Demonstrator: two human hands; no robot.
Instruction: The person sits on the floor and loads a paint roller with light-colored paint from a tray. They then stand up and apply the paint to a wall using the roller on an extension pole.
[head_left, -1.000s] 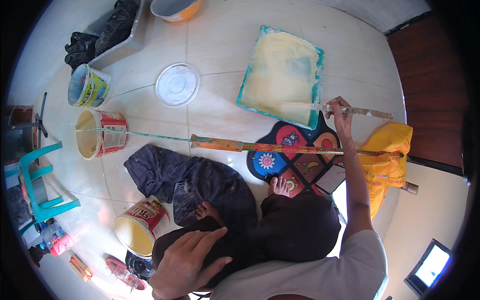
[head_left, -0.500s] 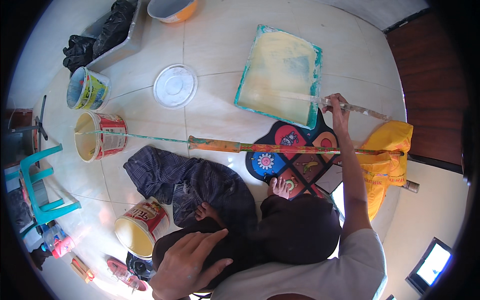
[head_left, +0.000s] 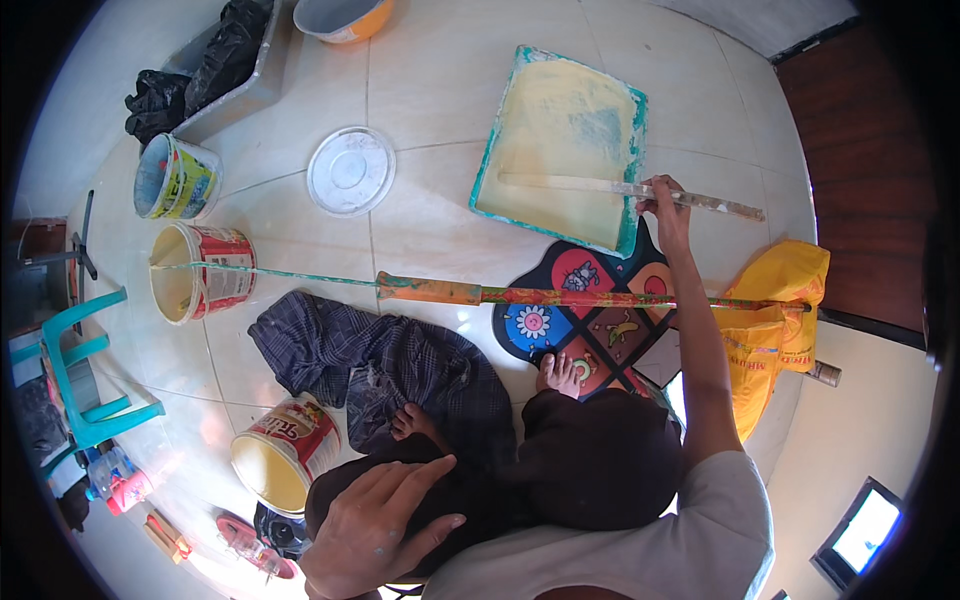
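My right hand (head_left: 664, 207) is closed around a flat, paint-smeared wooden stick (head_left: 728, 206). The stick's far end lies in the cream paint (head_left: 560, 125) that fills a shallow tray with a teal rim (head_left: 641, 120). Near the tray's right edge, the hand hovers over the rim. My left hand (head_left: 375, 525) rests on my dark-clothed left knee, fingers extended and holding nothing. Between me and the tray stretches a long pole (head_left: 430, 289) with an orange grip; its thin end reaches a red-and-white bucket (head_left: 225, 268).
A colourful mat (head_left: 575, 310) lies under my right foot, a dark checked cloth (head_left: 400, 365) by my left. Around are a white lid (head_left: 351, 171), a yellow bucket (head_left: 190, 180), another paint bucket (head_left: 300, 435), a yellow bag (head_left: 765, 340) and a teal plastic stool (head_left: 100, 420).
My right hand has shifted slightly left, and the stick's tip has slid further left through the paint in the tray. My left hand stays on the knee.
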